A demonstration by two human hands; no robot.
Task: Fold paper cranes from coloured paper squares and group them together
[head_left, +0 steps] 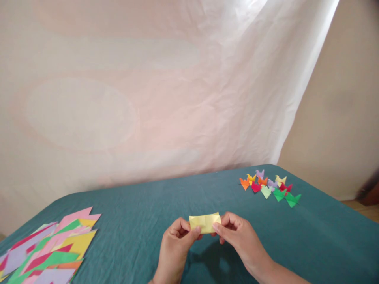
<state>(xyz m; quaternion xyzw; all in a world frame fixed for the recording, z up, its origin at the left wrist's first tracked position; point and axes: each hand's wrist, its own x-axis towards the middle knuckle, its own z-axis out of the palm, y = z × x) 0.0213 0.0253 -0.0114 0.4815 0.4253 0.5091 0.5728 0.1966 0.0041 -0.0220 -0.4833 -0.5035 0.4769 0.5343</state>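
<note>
Left fingers [193, 234] and right fingers [222, 230] pinched opposite ends of folded yellow paper [207, 223]; small multicoloured paper birds [266, 191] sat beyond, rightward.

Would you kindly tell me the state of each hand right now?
Left hand: closed, pinching the left end of the folded yellow paper.
Right hand: closed, pinching the same paper's right end.

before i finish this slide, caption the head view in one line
Left hand and right hand hold a folded yellow paper above a dark green tablecloth, paper birds farther back at right.
</note>
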